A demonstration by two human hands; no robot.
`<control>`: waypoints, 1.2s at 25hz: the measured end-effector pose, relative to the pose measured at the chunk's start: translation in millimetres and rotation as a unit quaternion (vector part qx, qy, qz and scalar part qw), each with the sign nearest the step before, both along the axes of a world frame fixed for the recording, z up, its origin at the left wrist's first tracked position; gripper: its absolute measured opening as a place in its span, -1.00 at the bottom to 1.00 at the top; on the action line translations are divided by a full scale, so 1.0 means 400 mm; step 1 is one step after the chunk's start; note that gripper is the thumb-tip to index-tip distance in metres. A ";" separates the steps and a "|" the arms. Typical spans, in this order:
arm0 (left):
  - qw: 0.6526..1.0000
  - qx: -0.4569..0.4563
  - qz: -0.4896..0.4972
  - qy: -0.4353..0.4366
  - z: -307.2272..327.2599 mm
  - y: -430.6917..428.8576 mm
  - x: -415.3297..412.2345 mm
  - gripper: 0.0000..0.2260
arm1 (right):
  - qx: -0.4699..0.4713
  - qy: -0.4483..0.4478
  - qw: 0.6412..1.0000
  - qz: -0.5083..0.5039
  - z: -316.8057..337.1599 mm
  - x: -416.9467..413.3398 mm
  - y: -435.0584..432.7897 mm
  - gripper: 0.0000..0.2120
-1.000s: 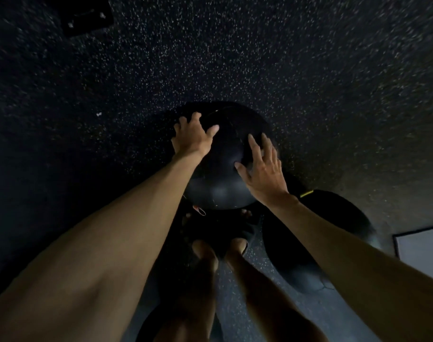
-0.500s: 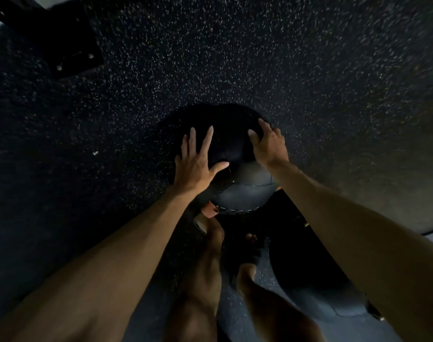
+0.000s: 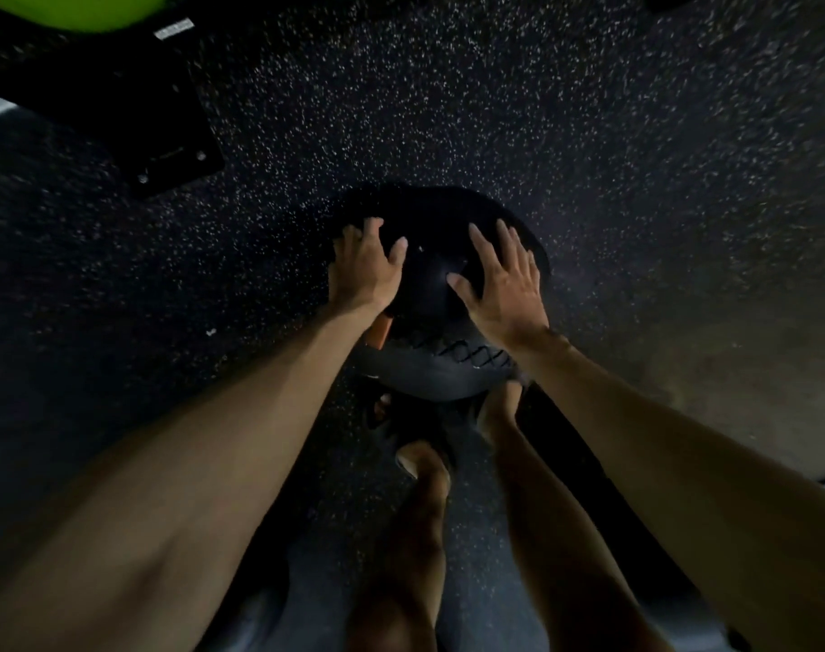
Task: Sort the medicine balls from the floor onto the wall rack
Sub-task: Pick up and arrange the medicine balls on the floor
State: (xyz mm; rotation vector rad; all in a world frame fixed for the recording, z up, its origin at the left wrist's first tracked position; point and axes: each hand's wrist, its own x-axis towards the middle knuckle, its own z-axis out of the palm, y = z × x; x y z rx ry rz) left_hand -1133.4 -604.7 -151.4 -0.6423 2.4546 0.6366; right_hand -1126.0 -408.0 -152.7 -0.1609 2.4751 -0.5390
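Black medicine ball [image 3: 431, 294], between left hand [image 3: 364, 272], right hand [image 3: 507, 294]

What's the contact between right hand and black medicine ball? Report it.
Touching. Head view shows the right hand spread flat on the black medicine ball, no gap visible.

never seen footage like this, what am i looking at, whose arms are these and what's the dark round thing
There is no machine here. A person wears a camera on the head, looking down, so both bare arms are their own. The left hand and right hand hold a dark medicine ball with stitching, one on each side. The left fingers curl over it and the right lie flat. Below are the speckled gym floor and the person's feet. A green object shows top left.
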 end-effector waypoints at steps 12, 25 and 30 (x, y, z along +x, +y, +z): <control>0.997 -0.017 -0.024 0.065 -0.040 0.018 -0.106 -0.32 | -0.042 0.032 0.998 0.016 -0.029 -0.338 -0.050 -0.44; 0.989 -0.061 0.033 0.129 0.002 0.043 -0.212 -0.32 | -0.041 -0.004 0.999 0.005 -0.026 -0.449 -0.005 -0.33; 0.991 -0.011 0.109 0.072 0.009 0.080 -0.250 -0.23 | 0.015 0.007 0.993 -0.114 -0.027 -0.553 -0.012 -0.41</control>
